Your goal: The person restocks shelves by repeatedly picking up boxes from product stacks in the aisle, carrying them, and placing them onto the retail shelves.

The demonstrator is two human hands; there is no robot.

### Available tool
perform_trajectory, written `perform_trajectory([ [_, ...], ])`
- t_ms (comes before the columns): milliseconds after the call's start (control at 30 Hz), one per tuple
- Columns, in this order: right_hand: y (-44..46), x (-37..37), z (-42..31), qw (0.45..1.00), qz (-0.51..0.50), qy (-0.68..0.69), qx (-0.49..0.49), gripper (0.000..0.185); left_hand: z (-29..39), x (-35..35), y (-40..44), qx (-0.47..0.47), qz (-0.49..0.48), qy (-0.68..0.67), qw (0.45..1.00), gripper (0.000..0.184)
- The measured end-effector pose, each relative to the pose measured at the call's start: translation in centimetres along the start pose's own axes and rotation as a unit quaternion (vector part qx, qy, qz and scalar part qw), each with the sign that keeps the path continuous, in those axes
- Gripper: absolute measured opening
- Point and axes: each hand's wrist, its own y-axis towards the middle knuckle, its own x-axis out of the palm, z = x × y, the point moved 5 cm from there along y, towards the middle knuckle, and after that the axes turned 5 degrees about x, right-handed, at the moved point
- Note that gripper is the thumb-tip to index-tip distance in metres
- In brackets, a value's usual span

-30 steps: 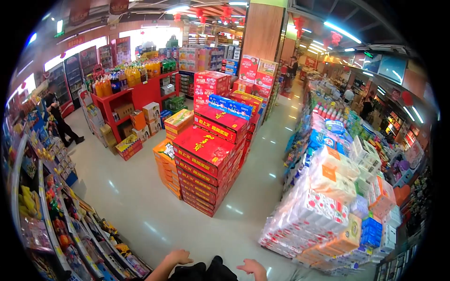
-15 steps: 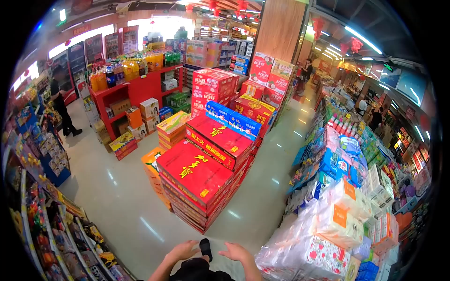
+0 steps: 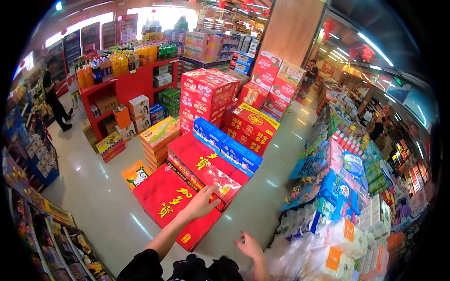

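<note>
My left hand [image 3: 202, 204] reaches forward over a stack of flat red drink cartons [image 3: 161, 199] with gold characters. Its fingers are stretched out and apart, at the near edge of the raised red carton [image 3: 201, 161] behind. I cannot tell whether the fingertips touch it. A pale, shiny patch lies on that carton just beyond the fingers. My right hand [image 3: 251, 246] hangs open above the floor, right of the stack, with nothing in it. Two blue boxes [image 3: 240, 153] lie along the back of the raised carton.
Wrapped tissue packs [image 3: 335, 253] crowd the right side. Yellow cartons [image 3: 159, 133] and taller red carton stacks [image 3: 206, 98] stand behind. Shelves [image 3: 51, 239] line the left. A person in dark clothes [image 3: 55, 96] stands farther back. The floor [image 3: 267, 192] runs between the displays.
My left hand has gone from low in front of my body up and forward over the red cartons. My right hand has shifted slightly right. The view has moved closer to the stack.
</note>
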Motion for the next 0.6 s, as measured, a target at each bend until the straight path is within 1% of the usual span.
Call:
perform_trajectory([
  [33, 1.5, -1.1, -0.6, 0.999, 0.018, 0.032, -0.002, 0.062, -0.4, -0.2, 2.1, -0.011, 0.009, 0.010, 1.000, 0.054],
  [67, 3.4, -2.1, -0.9, 0.995, 0.070, 0.067, -0.034, 0.060, -0.9, -0.4, 3.8, -0.022, 0.021, 0.022, 0.999, 0.057],
  [100, 5.9, -3.0, -1.2, 0.985, 0.119, 0.103, -0.069, 0.058, -1.6, -0.3, 5.6, -0.009, 0.041, 0.027, 0.999, 0.060],
  [133, 8.0, -4.2, -1.6, 0.971, 0.163, 0.138, -0.107, 0.057, -2.1, -0.2, 7.2, -0.015, 0.064, 0.037, 0.997, 0.061],
  [200, 12.1, -6.7, -2.6, 0.954, 0.187, 0.194, -0.133, 0.058, -2.9, -0.2, 10.3, -0.033, 0.117, 0.065, 0.990, 0.063],
  [233, 14.0, -7.7, -2.9, 0.945, 0.192, 0.222, -0.144, 0.059, -2.8, -0.4, 11.7, -0.025, 0.153, 0.054, 0.986, 0.065],
  [267, 15.8, -8.4, -2.9, 0.930, 0.195, 0.269, -0.158, 0.061, -3.3, -0.2, 13.0, -0.046, 0.179, 0.046, 0.982, 0.067],
  [333, 19.7, -10.0, -3.1, 0.893, 0.191, 0.363, -0.185, 0.063, -4.4, 0.4, 15.3, -0.076, 0.206, 0.092, 0.971, 0.067],
  [367, 21.2, -10.8, -3.5, 0.895, 0.188, 0.356, -0.191, 0.069, -5.1, 0.9, 16.0, -0.080, 0.220, 0.106, 0.967, 0.068],
  [467, 23.1, -13.5, -6.0, 0.885, 0.157, 0.405, -0.168, 0.072, -4.9, 1.4, 17.5, -0.109, 0.225, 0.173, 0.953, 0.064],
  [500, 23.2, -14.3, -7.0, 0.861, 0.204, 0.415, -0.211, 0.070, -4.8, 1.6, 17.5, -0.108, 0.230, 0.199, 0.946, 0.063],
  [600, 26.5, -13.0, -4.6, 0.857, 0.069, 0.463, -0.217, 0.065, -5.1, 2.7, 17.1, -0.103, 0.224, 0.165, 0.955, 0.065],
])
